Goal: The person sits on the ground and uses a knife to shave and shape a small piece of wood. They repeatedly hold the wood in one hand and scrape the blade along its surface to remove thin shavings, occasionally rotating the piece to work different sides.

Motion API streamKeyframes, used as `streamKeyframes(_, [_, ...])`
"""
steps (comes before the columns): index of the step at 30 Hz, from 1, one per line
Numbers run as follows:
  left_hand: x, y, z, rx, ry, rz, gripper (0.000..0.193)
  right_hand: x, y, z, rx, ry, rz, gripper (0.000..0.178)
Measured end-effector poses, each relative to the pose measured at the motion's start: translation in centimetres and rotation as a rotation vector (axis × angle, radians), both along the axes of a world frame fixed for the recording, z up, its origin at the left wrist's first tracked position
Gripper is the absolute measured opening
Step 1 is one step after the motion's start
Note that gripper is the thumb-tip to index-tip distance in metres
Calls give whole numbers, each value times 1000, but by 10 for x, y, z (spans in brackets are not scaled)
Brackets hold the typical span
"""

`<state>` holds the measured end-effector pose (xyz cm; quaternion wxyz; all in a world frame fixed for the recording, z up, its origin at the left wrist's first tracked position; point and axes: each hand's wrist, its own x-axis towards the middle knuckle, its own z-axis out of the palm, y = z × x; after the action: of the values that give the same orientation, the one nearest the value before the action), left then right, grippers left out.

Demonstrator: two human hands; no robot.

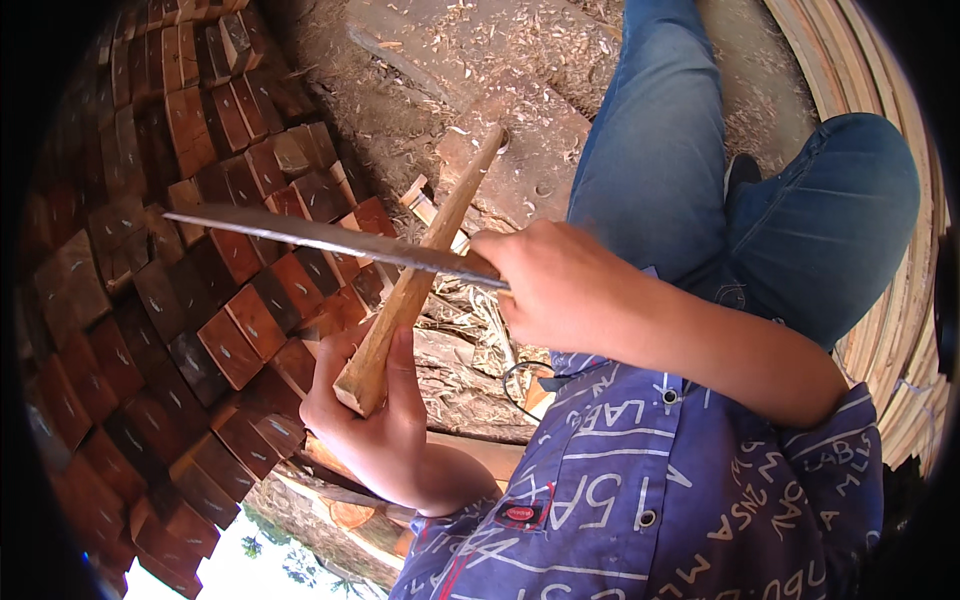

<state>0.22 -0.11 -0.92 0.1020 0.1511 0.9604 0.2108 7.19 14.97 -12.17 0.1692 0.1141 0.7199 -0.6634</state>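
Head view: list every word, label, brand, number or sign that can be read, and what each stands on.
Shirt: large white letters and numerals on blue-purple cloth; partly legible, but I won't copy them out.
Red oval badge on the shirt: its pale marking is too small to read.
Stacked wooden blocks: small pale marks, too blurred to tell whether they are writing.
Long metal tool and wooden stick: no lettering that I can make out.

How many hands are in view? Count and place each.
2: the left hand holds the lower end of the tapered brown wooden stick; the right hand grips the long, thin grey metal tool at its right end. No others show.
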Motion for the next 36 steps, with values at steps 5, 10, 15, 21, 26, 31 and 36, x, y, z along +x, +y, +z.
streamKeyframes(5, [6,7,-32,163,-143,59,11,-4,10,10,13,93,87,23])
streamKeyframes(10, [22,-8,-41,0,-207,122,17,0,12,-3,-17,-124,117,27])
streamKeyframes(15, [13,-18,-9,-22,-108,0,22,3,12,16,-1,-44,145,25])
streamKeyframes(21, [16,13,35,-264,-64,-80,17,14,2,26,-101,-30,149,23])
streamKeyframes(26, [18,21,27,-234,34,-104,20,21,-7,17,-101,-2,-17,16])
streamKeyframes(31, [24,32,26,-210,53,-142,23,30,-4,13,-92,44,-73,14])
streamKeyframes(36, [29,35,25,-228,82,-159,23,32,13,33,-80,-38,17,15])
